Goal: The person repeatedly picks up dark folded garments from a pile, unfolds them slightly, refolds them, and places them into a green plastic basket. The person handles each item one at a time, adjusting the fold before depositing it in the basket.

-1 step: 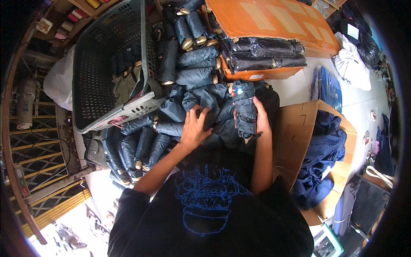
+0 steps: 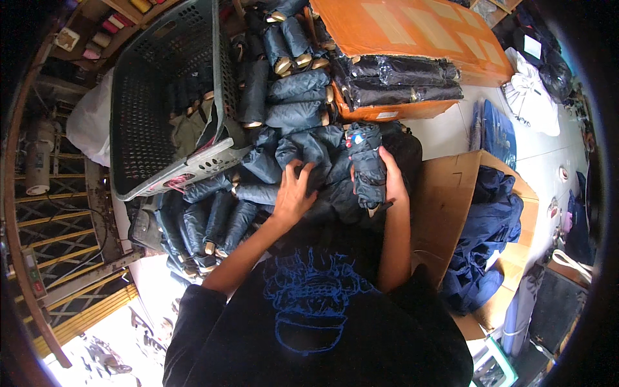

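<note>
My right hand (image 2: 394, 180) is wrapped round a folded compact umbrella (image 2: 369, 162), dark and bunched up, with a light tip at its lower end and a small red, white and blue patch near its top. To its left, my left hand (image 2: 297, 195) is over a loose dark cloth bundle (image 2: 306, 147), its fingers bent and apart, the fingertips at the cloth. Nothing shows gripped in that hand. Around both hands lie several rolled dark umbrellas (image 2: 293, 116) in sleeves, with pale end pieces.
A dark perforated plastic basket (image 2: 222, 84) stands at the left. At the back is an orange cardboard box (image 2: 412, 29) over black wrapped packs (image 2: 393, 90). On the right stands an open carton (image 2: 445, 213) holding navy cloth (image 2: 487, 238). More rolled umbrellas (image 2: 219, 222) lie at lower left.
The umbrella in my right hand has tilted very slightly to the left at its top. My left fingers have shifted slightly over the dark cloth.
</note>
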`<state>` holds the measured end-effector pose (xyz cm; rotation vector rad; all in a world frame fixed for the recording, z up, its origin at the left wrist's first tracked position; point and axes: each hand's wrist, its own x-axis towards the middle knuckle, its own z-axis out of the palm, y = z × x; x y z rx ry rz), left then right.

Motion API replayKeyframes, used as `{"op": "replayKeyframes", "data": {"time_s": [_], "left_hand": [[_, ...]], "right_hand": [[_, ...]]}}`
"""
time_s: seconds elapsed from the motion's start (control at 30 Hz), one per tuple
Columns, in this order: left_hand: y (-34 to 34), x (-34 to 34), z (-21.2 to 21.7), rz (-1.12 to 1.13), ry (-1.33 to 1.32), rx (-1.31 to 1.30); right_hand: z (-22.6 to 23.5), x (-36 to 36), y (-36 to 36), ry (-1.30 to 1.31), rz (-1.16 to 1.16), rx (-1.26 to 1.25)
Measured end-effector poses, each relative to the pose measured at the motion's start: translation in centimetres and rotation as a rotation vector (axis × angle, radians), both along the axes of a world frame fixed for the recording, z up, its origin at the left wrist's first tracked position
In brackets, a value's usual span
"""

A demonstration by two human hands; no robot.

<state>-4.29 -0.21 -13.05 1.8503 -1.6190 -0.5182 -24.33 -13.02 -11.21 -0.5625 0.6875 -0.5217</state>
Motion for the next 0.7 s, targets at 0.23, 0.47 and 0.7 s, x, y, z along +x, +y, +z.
{"op": "replayKeyframes", "data": {"time_s": [0.23, 0.47, 0.7], "left_hand": [[1.0, 0.6, 1.2, 0.281, 0.939, -0.228], [2.3, 1.2, 3.8, 0.217, 0.865, -0.115], [2.1, 3.4, 6.7, 0.255, 0.81, -0.309]], "right_hand": [[-0.5, 2.1, 1.3, -0.053, -0.063, 0.014], [1.8, 4.3, 2.6, -0.24, 0.053, 0.148], [0.6, 3.3, 3.0, -0.224, 0.143, 0.175]]}}
